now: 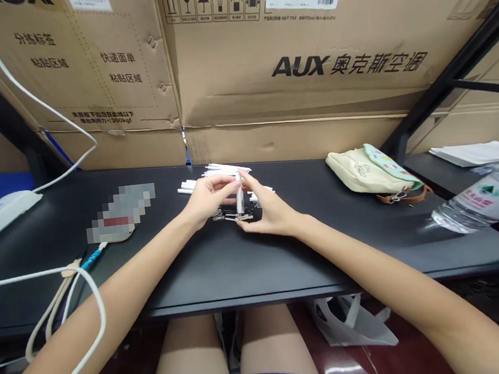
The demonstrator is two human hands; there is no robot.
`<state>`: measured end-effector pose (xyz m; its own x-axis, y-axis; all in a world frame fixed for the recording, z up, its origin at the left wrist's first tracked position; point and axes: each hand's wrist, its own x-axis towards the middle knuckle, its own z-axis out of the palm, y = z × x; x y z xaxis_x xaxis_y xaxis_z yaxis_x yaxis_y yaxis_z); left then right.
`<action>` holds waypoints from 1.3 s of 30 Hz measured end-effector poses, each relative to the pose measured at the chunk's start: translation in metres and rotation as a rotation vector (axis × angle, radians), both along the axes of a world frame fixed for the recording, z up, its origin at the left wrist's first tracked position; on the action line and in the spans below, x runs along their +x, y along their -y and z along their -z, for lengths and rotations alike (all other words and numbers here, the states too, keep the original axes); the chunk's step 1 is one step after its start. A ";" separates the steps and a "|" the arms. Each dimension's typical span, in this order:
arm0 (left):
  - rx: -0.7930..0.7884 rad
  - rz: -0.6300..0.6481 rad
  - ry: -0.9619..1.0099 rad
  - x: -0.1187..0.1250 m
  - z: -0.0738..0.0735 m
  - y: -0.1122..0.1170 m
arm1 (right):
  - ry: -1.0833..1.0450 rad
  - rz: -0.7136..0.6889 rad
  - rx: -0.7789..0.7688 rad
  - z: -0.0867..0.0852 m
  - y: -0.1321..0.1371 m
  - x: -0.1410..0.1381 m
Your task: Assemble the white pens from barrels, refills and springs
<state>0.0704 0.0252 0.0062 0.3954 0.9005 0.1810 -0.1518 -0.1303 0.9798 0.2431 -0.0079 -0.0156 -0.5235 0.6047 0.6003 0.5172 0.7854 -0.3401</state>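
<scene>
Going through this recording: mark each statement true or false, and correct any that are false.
1. The left hand and right hand meet around a small clear tube. True.
2. The water bottle is left of the hands. False: it is to their right.
3. White sticks lie in a loose pile beyond the hands. True.
4. The canvas pouch is on the floor. False: it lies on the black desk.
5. The cardboard box behind the desk is printed AUX. True.

A slim white tube (239, 194) stands upright at center frame, white rods (225, 169) lie piled behind it, and small metal parts (226, 216) lie scattered in front.
</scene>
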 end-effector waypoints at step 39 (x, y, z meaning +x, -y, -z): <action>0.052 0.000 -0.013 -0.001 -0.001 0.000 | 0.025 -0.021 0.001 -0.002 0.000 0.002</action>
